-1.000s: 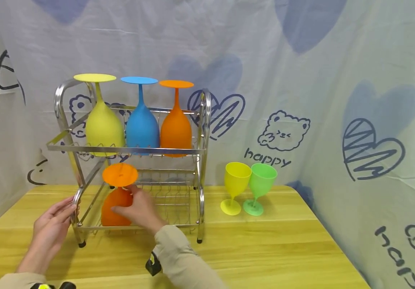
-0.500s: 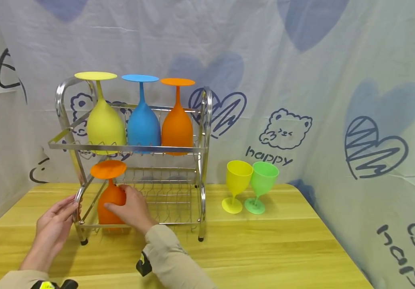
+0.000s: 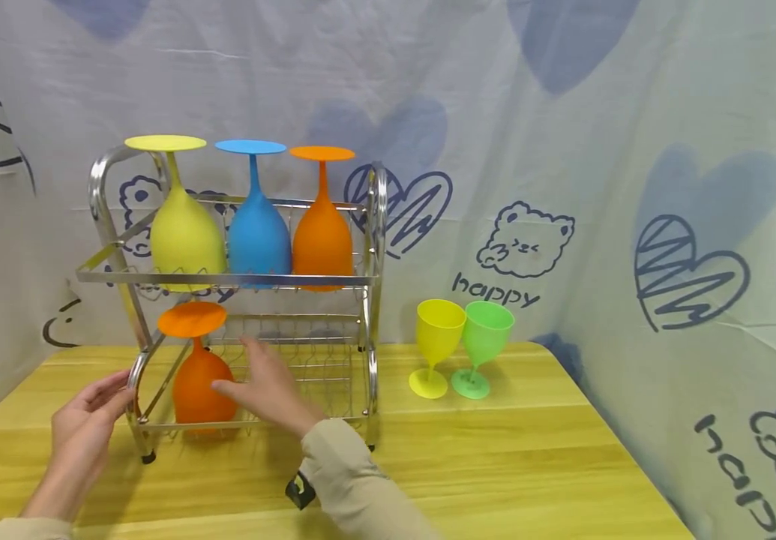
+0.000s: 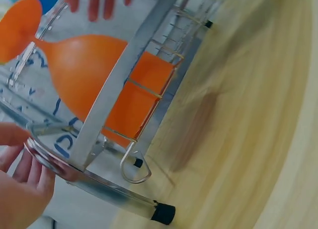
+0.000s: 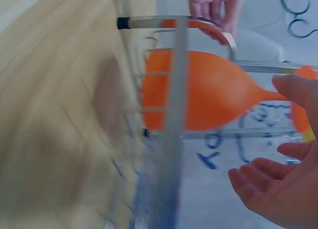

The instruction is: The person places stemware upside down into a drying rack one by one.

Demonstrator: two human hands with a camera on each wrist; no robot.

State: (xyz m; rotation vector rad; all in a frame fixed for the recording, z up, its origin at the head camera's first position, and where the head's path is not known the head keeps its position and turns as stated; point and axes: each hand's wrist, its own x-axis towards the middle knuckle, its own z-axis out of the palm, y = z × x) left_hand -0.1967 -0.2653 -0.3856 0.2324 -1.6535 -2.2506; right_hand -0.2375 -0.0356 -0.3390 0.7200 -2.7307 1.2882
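Observation:
A two-tier metal rack (image 3: 118, 277) stands on the wooden table. On its lower shelf, at the left end, an orange goblet (image 3: 202, 386) sits upside down with its foot up. My right hand (image 3: 271, 384) is just right of that goblet, fingers extended and apart from it; the right wrist view shows a gap between the fingers and the bowl. My left hand (image 3: 84, 427) holds the rack's front left post, thumb and fingers about the metal tube (image 4: 54, 164). On the upper shelf, a yellow goblet (image 3: 187, 232), a blue goblet (image 3: 259, 232) and another orange goblet (image 3: 322, 244) stand inverted in a row.
Right of the rack, a bright yellow goblet (image 3: 438, 330) and a green goblet (image 3: 487, 330) stand upright side by side on the table (image 3: 495, 465). A white printed cloth (image 3: 603, 187) hangs behind and at the sides.
My right hand shifted the lower orange goblet leftward on the shelf, then let go and drew back to the right. My left hand keeps its hold on the post.

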